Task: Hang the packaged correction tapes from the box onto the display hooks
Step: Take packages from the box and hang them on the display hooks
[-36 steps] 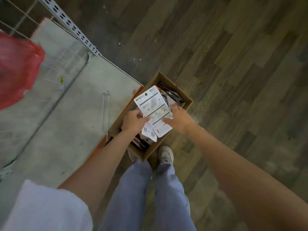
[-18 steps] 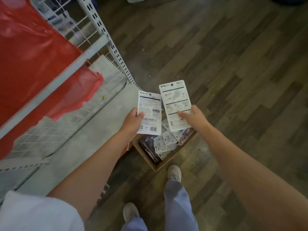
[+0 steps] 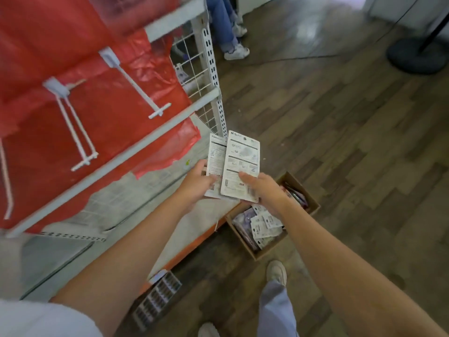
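Both packaged correction tapes are now lifted clear of the cardboard box [image 3: 272, 249] toward the bare display hooks [image 3: 155, 113], left hand [image 3: 196, 183] gripping one pack [image 3: 216, 156], right hand [image 3: 264, 190] pinching the other [image 3: 243, 161], so hanging likely comes next.
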`<state>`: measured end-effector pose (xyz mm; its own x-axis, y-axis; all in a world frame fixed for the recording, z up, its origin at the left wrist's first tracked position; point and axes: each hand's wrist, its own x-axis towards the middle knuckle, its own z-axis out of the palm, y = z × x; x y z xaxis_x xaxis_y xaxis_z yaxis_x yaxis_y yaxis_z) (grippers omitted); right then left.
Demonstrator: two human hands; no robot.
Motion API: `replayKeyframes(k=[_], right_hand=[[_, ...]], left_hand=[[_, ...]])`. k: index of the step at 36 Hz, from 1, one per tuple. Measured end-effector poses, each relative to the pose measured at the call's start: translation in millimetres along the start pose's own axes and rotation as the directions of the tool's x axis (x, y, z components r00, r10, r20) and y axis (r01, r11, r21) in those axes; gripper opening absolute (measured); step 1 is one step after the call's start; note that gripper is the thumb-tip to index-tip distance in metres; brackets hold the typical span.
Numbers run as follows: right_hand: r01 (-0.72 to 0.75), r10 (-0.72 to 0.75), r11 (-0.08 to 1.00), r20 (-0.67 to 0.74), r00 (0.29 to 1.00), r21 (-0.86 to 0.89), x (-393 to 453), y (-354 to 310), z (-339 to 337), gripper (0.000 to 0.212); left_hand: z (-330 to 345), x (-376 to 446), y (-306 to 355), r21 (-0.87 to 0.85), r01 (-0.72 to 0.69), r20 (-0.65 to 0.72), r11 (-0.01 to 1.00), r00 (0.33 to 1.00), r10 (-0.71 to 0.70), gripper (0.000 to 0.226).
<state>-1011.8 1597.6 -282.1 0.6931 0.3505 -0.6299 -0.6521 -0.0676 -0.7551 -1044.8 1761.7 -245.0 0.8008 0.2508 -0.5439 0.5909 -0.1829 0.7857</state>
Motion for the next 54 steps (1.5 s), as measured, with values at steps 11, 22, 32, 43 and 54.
replayKeyframes(k=[11, 22, 32, 43, 54], right_hand=[[0.234, -0.228, 0.968, -0.071, 0.971, 0.092, -86.1, -45.6, 106.9, 0.034], [0.48, -0.479, 0.877, 0.063, 0.875, -0.003, -165.1, -106.8, 160.1, 0.052], [0.577, -0.542, 0.694, 0.216, 0.812, -0.43, -222.6, -127.7, 251.6, 0.039], [0.764, -0.605, 0.527, 0.467, 0.645, -0.372, -266.5, -121.4, 310.2, 0.04], [0.695, -0.65, 0.522, 0.298, 0.699, -0.494, -267.4, -114.0, 337.8, 0.065]], left_hand=[[-69.6, -107.0, 49.0, -0.126, -0.262, 0.093, 0.957, 0.957, 0.275, 0.027], [-129.9, -174.7, 85.4, 0.017, -0.52, -0.031, 0.854, 0.853, 0.521, 0.037], [-191.7, -235.0, 76.3, 0.058, -0.48, -0.192, 0.875, 0.855, 0.482, 0.063], [-271.1, -296.6, 28.3, -0.466, -0.6, -0.354, 0.65, 0.8, 0.485, 0.036], [-290.6, -328.8, 11.4, -0.446, -0.694, -0.528, 0.566, 0.714, 0.46, 0.037]])
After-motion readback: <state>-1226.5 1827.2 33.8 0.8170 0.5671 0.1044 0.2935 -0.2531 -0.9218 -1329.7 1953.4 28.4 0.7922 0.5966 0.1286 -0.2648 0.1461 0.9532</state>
